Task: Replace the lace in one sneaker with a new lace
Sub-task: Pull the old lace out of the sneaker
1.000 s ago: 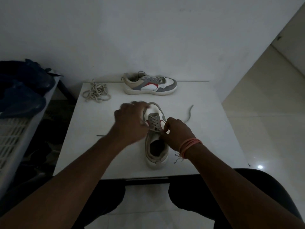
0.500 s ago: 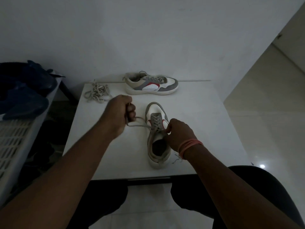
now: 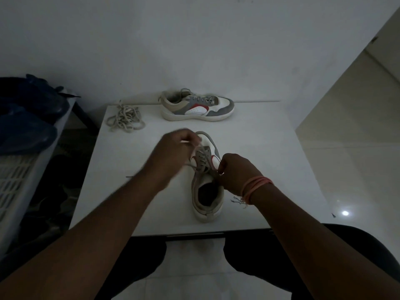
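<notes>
White-and-grey sneaker (image 3: pixel 206 180), mid-worktop (image 3: pixel 259 159), toe away from the person. Grey lace (image 3: pixel 202 158) half-threaded. Left hand (image 3: pixel 176 151) pinches a lace end; right hand (image 3: pixel 234 172) grips the eyelet edge. Step: likely lacing. Next: feed the tip through the following eyelet.

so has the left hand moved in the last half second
Yes. The left hand has swung right, back over the near sneaker's toe; half a second ago it was out to the shoe's left, pulling the lace.
</notes>
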A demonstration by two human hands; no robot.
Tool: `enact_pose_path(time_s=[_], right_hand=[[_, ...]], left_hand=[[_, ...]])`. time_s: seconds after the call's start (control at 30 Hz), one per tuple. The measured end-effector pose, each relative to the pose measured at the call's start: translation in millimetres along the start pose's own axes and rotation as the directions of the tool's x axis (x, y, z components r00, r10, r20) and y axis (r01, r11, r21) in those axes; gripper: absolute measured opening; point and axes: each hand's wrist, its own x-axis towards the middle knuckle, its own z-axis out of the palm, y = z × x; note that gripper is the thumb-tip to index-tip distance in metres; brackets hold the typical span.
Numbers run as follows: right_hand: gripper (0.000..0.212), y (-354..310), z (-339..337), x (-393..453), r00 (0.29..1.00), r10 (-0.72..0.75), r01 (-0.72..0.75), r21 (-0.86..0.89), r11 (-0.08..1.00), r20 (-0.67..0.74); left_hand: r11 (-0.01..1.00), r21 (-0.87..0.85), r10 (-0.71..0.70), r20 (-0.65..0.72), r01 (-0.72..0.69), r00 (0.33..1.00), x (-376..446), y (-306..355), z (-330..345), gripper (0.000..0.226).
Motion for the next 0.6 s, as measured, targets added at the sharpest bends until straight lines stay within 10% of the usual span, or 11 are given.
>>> enact_pose_path(time_s=[0.1, 0.27, 0.43, 0.5, 0.6], right_hand=[[0.027, 2.0, 1.1, 1.3, 1.000, -0.004, 0.004, 0.005, 1.000, -0.001], [0.018, 1.7, 1.5, 0.7, 0.999, -0.026, 0.027, 0.036, 0.999, -0.021], [0.031, 0.9, 5.1, -3.5, 0.994, -0.082, 0.086, 0.045, 0.995, -0.078], [0.041, -3.6, 10.2, -3.4, 0.983, -0.134, 0.139, 0.029, 0.990, -0.127], [0.036, -10.0, 18.1, -2.4, 0.960, -0.221, 0.218, -0.040, 0.975, -0.174]], left_hand=[[0.706, -0.616, -0.315, 0.170, 0.350, 0.934, 6.6, 7.8, -8.0, 0.030], [0.959, 0.085, -0.260, -0.114, 0.270, 0.959, 1.5, 21.2, -8.8, 0.032], [0.624, 0.775, 0.034, -0.149, 0.095, 0.988, -8.7, 6.6, -16.4, 0.023], [0.489, 0.871, 0.084, -0.101, 0.047, 0.991, -12.7, -8.3, -4.3, 0.035], [0.653, 0.754, 0.105, -0.004, -0.066, 0.994, -21.5, -19.5, 15.4, 0.029]])
